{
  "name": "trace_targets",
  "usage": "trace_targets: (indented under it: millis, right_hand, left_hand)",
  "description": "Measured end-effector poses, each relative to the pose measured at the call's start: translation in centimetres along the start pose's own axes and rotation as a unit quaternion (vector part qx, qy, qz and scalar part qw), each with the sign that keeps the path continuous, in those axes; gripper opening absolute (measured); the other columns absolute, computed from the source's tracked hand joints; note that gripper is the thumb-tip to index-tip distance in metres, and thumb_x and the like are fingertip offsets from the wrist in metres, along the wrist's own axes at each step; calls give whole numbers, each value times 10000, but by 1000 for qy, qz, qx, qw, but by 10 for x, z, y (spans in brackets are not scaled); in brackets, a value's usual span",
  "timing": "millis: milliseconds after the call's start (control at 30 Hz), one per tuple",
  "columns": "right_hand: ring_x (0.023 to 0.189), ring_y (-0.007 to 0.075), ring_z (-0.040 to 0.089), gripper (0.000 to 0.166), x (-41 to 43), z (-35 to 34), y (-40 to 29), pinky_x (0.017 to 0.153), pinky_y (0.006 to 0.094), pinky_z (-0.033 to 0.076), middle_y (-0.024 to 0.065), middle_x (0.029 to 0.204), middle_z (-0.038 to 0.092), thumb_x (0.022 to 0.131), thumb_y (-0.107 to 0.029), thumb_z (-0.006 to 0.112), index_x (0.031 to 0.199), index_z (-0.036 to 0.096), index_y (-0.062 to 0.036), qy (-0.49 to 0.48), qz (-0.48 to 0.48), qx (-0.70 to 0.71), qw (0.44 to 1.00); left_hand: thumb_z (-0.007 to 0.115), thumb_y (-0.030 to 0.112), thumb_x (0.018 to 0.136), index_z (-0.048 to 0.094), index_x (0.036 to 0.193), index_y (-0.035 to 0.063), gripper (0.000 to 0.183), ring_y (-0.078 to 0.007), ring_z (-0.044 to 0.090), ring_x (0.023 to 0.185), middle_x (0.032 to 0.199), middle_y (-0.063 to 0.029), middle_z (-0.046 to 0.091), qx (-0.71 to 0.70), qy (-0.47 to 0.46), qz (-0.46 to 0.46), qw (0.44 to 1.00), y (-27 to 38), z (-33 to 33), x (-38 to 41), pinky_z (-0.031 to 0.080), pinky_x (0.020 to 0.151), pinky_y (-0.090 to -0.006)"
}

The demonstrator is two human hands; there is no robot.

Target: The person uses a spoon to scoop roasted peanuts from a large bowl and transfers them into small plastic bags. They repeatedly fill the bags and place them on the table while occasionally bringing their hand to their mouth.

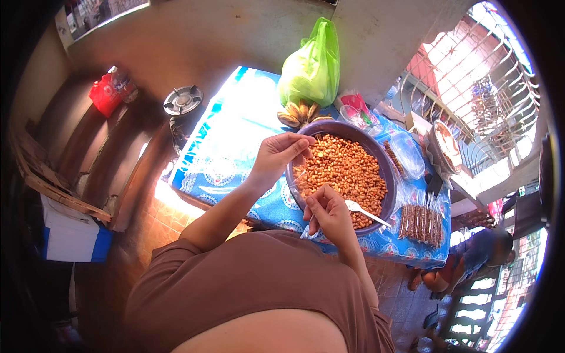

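A purple basin (393, 194) full of brown coated peanuts (348, 172) stands before me on a table. My left hand (282, 152) is over its left rim, thumb and fingertips pinched together. Nearer to me, my right hand (326, 209) is curled at the basin's front edge, also pinching. Thin clear plastic (301, 180) shows between the two hands, apparently a small bag held by both; its outline is hard to make out. Beside my right hand a white plastic spoon (370, 212) rests on the peanuts, its handle reaching the rim.
On the blue patterned tablecloth (273, 203) are filled clear packets (420, 225), a clear plastic container (408, 154), bananas (302, 112) and a green plastic bag (309, 66). A gas burner (183, 100) stands left, near steps (95, 137). A person (472, 256) is at the right.
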State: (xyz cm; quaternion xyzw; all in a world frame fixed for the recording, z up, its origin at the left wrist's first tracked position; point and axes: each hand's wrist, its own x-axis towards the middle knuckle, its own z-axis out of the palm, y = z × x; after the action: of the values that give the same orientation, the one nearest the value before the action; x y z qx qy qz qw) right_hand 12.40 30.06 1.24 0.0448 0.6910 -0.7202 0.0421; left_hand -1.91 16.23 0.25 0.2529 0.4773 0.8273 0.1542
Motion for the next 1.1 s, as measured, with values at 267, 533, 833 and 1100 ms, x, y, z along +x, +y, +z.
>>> trace_targets:
  millis: [267,533,833,1100]
  right_hand:
    - [753,184,674,339,-3,-4,-21,680,301,530,97,869,692,906,-233,695,1169,615,-35,-40,4,-298,954]
    - [971,185,650,499,23,-20,-71,765,336,541,101,1079,656,843,-230,756,1276,589,-47,28,-172,-304,937]
    - [989,177,645,433,41,10,-9,848,335,534,94,1108,636,844,-56,747,1218,533,-20,-134,-152,113,973]
    - [881,104,651,183,8,-41,-13,779,242,517,47,950,683,853,-21,707,1033,679,-3,-130,-59,-39,989]
  left_hand:
    - [704,44,877,604,1300,58,435,14,482,615,905,-33,677,116,-26,-4,993,12,-5,-7,367,532,-148]
    - [787,26,788,-41,1574,185,1152,16,441,566,1271,-146,552,201,-118,17,972,41,12,-14,407,527,-138]
    - [770,-2,789,119,1554,64,1007,15,441,569,1360,-169,519,251,-33,232,939,45,46,-6,393,516,-131]
    - [688,-10,859,148,1547,105,882,23,453,566,1318,-164,518,240,135,306,911,46,7,-20,397,471,-111]
